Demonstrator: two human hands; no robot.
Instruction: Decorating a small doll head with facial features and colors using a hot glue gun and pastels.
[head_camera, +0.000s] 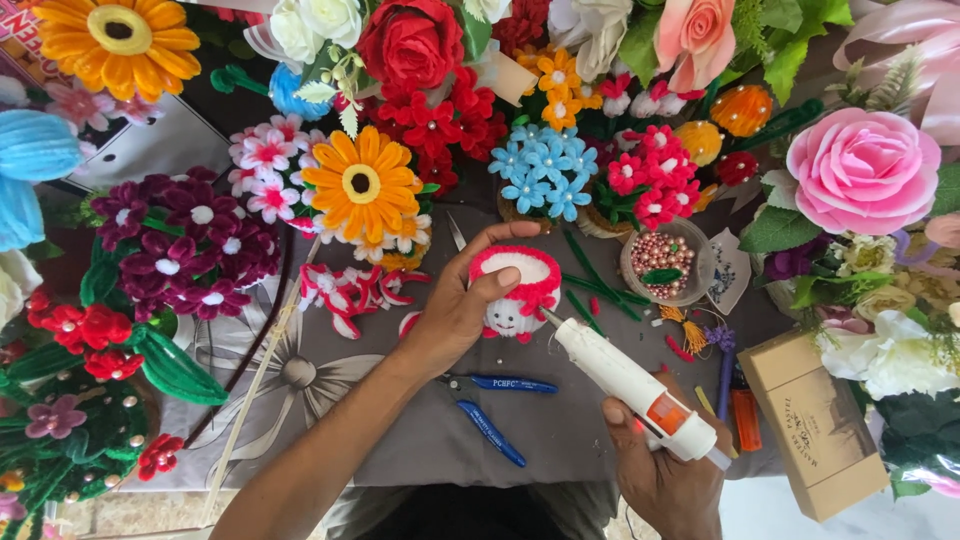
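Glue gun (632, 388), white, sits gripped in the right hand (665, 470), nozzle touching the little red-and-white pipe-cleaner basket (515, 288). Left hand (458, 305) cups that basket (1 thumb over the rim). Blue pliers (492, 405) beneath, bead bowl (664, 262) beyond.

pliers (495, 408) before pot (517, 290), bead bowl (664, 262) right

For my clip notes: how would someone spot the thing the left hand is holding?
Start at the big orange fabric daisy and drop to the grey cloth. There the left hand grips a small fuzzy red-and-white cup, the only hollow thing at the white glue gun's tip.
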